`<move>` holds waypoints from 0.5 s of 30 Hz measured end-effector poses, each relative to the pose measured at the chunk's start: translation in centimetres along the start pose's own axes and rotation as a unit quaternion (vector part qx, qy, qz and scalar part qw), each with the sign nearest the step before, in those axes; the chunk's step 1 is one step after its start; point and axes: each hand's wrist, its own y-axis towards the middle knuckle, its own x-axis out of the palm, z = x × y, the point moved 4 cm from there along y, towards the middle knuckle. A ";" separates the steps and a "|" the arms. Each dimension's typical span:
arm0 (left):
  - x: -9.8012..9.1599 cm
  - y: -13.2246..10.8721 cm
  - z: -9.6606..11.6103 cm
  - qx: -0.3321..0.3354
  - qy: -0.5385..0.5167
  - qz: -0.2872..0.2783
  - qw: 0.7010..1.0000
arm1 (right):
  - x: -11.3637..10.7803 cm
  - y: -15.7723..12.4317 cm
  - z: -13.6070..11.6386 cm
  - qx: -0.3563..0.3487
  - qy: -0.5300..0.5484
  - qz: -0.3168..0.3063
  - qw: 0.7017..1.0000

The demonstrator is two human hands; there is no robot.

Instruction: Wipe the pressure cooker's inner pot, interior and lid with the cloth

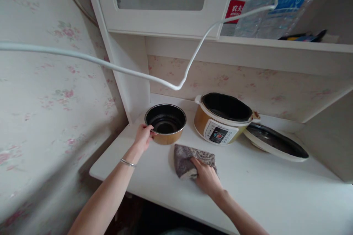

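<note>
My left hand (143, 136) grips the near left rim of a round pot (168, 138), gold outside and black inside, which stands upright on the white tabletop. To its right, my right hand (205, 174) is closed on a folded grey-brown patterned cloth (184, 158) that lies against the tabletop. Behind the cloth is a gold and white electric cooker (200, 117) with its top off and a button panel facing me. Its black inside shows from above.
A white lid (275, 148) with a dark inside lies right of the cooker. The white tabletop (261, 194) ends at a near edge. Above hang a cabinet (162, 20) and a shelf with plastic bottles (286, 3). A white cable (132, 72) crosses in front.
</note>
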 end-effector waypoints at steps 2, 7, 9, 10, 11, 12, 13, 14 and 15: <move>0.1 0.0 0.0 -0.002 0.004 -0.002 1.000 | -2.2 0.7 2.2 0.075 0.068 0.050 0.994; -0.3 0.8 0.2 0.002 0.055 -0.031 0.998 | -7.9 3.1 4.3 0.154 0.326 0.183 0.915; -0.5 1.4 0.3 0.008 0.102 -0.045 0.994 | -10.1 4.5 3.2 0.159 0.425 0.201 0.868; -0.6 1.8 0.3 0.010 0.127 -0.046 0.991 | -11.3 5.4 2.3 0.149 0.453 0.218 0.852; -0.7 2.3 0.4 0.013 0.150 -0.044 0.988 | -12.6 6.3 1.2 0.122 0.458 0.244 0.846; -0.7 2.7 0.5 0.015 0.167 -0.039 0.985 | -14.0 7.4 -0.1 0.080 0.440 0.278 0.850; -0.8 3.2 0.7 0.019 0.179 -0.033 0.983 | -15.2 8.5 -1.6 0.024 0.400 0.305 0.864; -0.7 3.6 0.8 0.024 0.187 -0.028 0.982 | -16.2 9.7 -3.3 -0.038 0.343 0.315 0.884; -0.7 4.0 1.0 0.028 0.193 -0.025 0.980 | -16.8 11.1 -5.1 -0.100 0.276 0.303 0.907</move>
